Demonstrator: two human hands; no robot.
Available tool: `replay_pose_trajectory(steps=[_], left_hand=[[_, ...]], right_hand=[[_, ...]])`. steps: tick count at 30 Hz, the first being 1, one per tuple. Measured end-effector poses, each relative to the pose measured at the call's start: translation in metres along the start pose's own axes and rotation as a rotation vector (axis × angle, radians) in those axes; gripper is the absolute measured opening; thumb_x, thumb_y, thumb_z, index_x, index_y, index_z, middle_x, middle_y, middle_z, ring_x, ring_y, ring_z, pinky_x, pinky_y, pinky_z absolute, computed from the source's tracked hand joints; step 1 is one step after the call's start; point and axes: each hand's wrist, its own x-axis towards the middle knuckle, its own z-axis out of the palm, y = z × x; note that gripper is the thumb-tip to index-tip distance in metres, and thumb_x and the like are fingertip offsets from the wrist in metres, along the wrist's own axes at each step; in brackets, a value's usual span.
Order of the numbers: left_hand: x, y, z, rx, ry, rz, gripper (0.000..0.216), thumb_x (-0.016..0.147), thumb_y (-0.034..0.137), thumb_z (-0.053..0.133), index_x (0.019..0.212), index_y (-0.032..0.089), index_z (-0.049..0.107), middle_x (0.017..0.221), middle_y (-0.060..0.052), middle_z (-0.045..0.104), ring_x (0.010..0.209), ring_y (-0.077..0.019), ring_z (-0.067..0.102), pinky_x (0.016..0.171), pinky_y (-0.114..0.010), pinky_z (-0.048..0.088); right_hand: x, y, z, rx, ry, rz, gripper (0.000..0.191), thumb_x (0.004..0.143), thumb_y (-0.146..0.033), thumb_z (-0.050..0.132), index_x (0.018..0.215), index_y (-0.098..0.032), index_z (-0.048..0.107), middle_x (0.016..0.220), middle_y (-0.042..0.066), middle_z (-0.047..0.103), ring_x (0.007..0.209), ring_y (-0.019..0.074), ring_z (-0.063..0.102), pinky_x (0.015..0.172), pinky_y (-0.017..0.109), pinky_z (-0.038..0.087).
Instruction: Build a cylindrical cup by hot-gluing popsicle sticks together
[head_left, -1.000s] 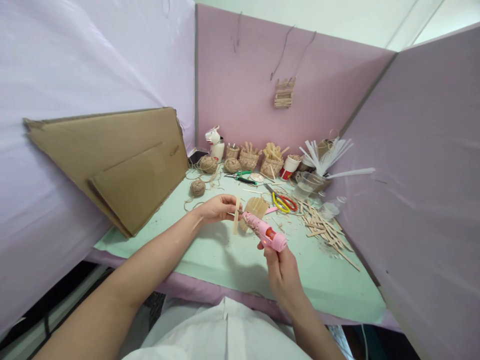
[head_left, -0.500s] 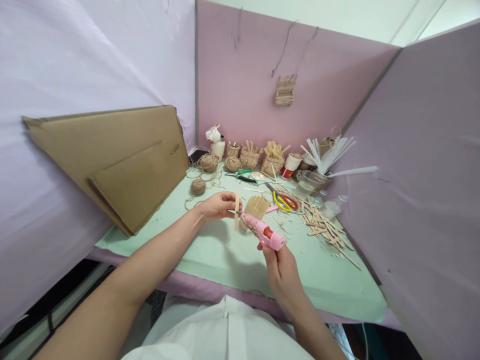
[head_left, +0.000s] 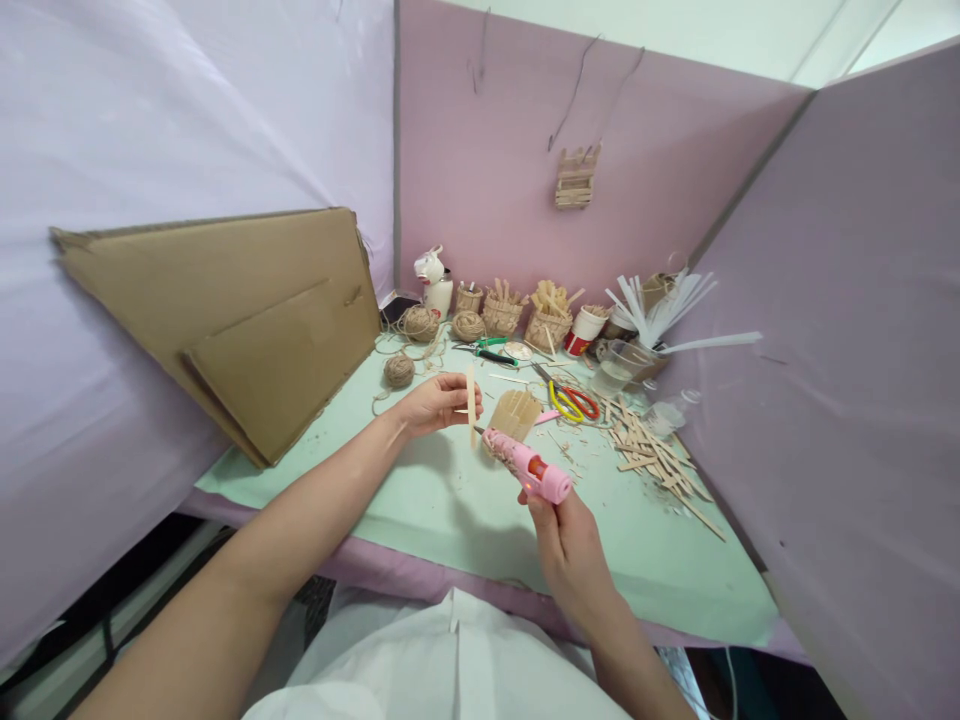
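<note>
Between the thumb and fingers of my left hand (head_left: 444,402) a flat wooden craft stick (head_left: 472,405) is pinched, standing nearly upright. My right hand (head_left: 568,535) is wrapped round a pink hot glue gun (head_left: 529,466), which points to the left. The gun's nozzle is at the lower part of the stick; whether it touches cannot be made out. Behind the gun a panel of craft sticks laid side by side (head_left: 516,412) lies on the table, partly hidden by the gun.
Scissors with red and yellow handles (head_left: 571,400) and green-handled pliers (head_left: 491,350) lie farther back. Loose sticks (head_left: 656,450) are heaped at the right. Twine balls (head_left: 398,371), filled cups (head_left: 547,325) and a clear plastic cup (head_left: 613,368) stand behind. Cardboard sheets (head_left: 285,330) lean left.
My left hand and its stick have risen slightly, so the nozzle now lies lower along the stick. The glue gun stays in my right hand. The view has shifted a little.
</note>
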Motion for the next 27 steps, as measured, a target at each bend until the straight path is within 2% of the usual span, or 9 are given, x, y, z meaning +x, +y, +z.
replay_pose_trajectory(steps=[10,13,17,19,22,24,27], left_hand=[[0.0,0.0,0.001,-0.004,0.005,0.011,0.037,0.052,0.025,0.091,0.077,0.01,0.067,0.072,-0.005,0.07,0.065,-0.0146,0.069,0.065,-0.026,0.056],[0.001,0.0,-0.001,0.002,0.009,0.019,0.036,0.053,0.024,0.09,0.077,0.01,0.067,0.073,-0.005,0.07,0.066,-0.0145,0.069,0.067,-0.026,0.056],[0.001,0.0,-0.003,-0.004,0.01,0.031,0.036,0.055,0.025,0.089,0.08,0.011,0.067,0.076,-0.004,0.07,0.069,-0.0145,0.069,0.069,-0.026,0.056],[0.0,0.001,-0.003,-0.003,0.006,0.033,0.035,0.058,0.026,0.088,0.081,0.011,0.066,0.076,-0.004,0.07,0.07,-0.0145,0.07,0.07,-0.026,0.056],[-0.001,0.002,0.0,0.009,0.006,0.026,0.034,0.058,0.025,0.088,0.079,0.011,0.066,0.075,-0.004,0.069,0.069,-0.014,0.069,0.071,-0.026,0.056],[-0.003,0.002,0.003,0.033,-0.007,0.011,0.033,0.058,0.025,0.088,0.077,0.01,0.066,0.074,-0.004,0.069,0.068,-0.0137,0.069,0.07,-0.026,0.056],[-0.006,0.002,0.008,0.099,-0.057,-0.03,0.032,0.058,0.026,0.088,0.078,0.01,0.068,0.076,-0.006,0.07,0.067,-0.0143,0.068,0.067,-0.027,0.055]], right_hand=[[0.001,0.001,-0.001,-0.033,-0.025,-0.012,0.038,0.098,-0.04,0.034,0.115,-0.018,0.061,0.084,0.008,0.067,0.072,0.0209,0.06,0.062,0.03,0.046],[0.0,-0.002,-0.008,-0.058,-0.088,-0.013,0.037,0.099,-0.038,0.034,0.122,-0.021,0.058,0.099,0.008,0.069,0.082,0.0216,0.062,0.07,0.031,0.048],[-0.001,-0.007,-0.031,-0.12,-0.229,0.001,0.037,0.1,-0.035,0.035,0.131,-0.026,0.051,0.123,0.008,0.063,0.106,0.0222,0.059,0.086,0.034,0.048],[-0.001,-0.004,-0.046,-0.196,-0.237,0.026,0.034,0.099,-0.036,0.038,0.128,-0.027,0.052,0.118,0.008,0.064,0.103,0.022,0.059,0.083,0.033,0.048],[0.003,0.013,-0.062,-0.404,-0.171,0.074,0.025,0.094,-0.04,0.046,0.107,-0.023,0.059,0.098,0.007,0.065,0.085,0.0219,0.059,0.068,0.031,0.046],[0.008,0.031,-0.067,-0.58,-0.131,0.115,0.022,0.091,-0.041,0.05,0.093,-0.021,0.059,0.087,0.007,0.063,0.078,0.0223,0.057,0.063,0.03,0.04],[0.019,0.059,-0.066,-0.799,-0.116,0.231,0.017,0.089,-0.034,0.053,0.082,-0.019,0.057,0.085,0.01,0.063,0.076,0.0239,0.056,0.061,0.031,0.035]])
